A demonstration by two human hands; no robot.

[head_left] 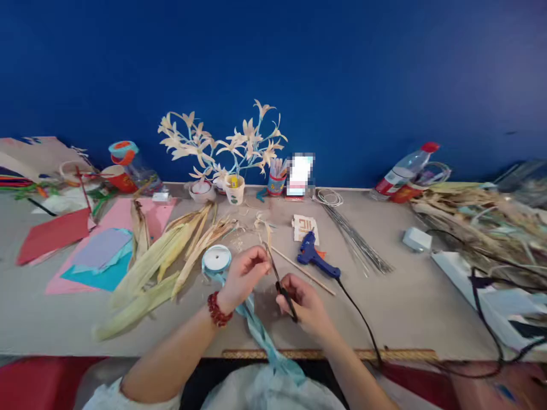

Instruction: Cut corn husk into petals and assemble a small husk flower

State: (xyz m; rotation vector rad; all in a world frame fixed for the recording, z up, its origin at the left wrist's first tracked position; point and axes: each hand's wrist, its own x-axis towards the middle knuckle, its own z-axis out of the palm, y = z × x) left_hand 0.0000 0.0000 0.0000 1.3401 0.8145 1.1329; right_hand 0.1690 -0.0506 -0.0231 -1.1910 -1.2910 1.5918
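Note:
My left hand [244, 275], with a red bead bracelet on its wrist, is closed in a pinch on a light blue ribbon [260, 333] that trails down toward my lap. My right hand [304, 302] is closed around the black handles of a pair of scissors [280, 280], whose blades point up toward the fingers of the left hand. The ribbon's roll [216, 259] lies on the table just left of the left hand. A thin wooden stick [302, 270] lies beyond the right hand.
Dried corn husks [162, 267] lie to the left, coloured paper sheets [100, 250] beyond them. A blue glue gun [315, 255] with black cord, thin wires [356, 239], a husk-flower arrangement [222, 145], cups, a bottle [404, 169] and a husk pile [478, 216] crowd the table.

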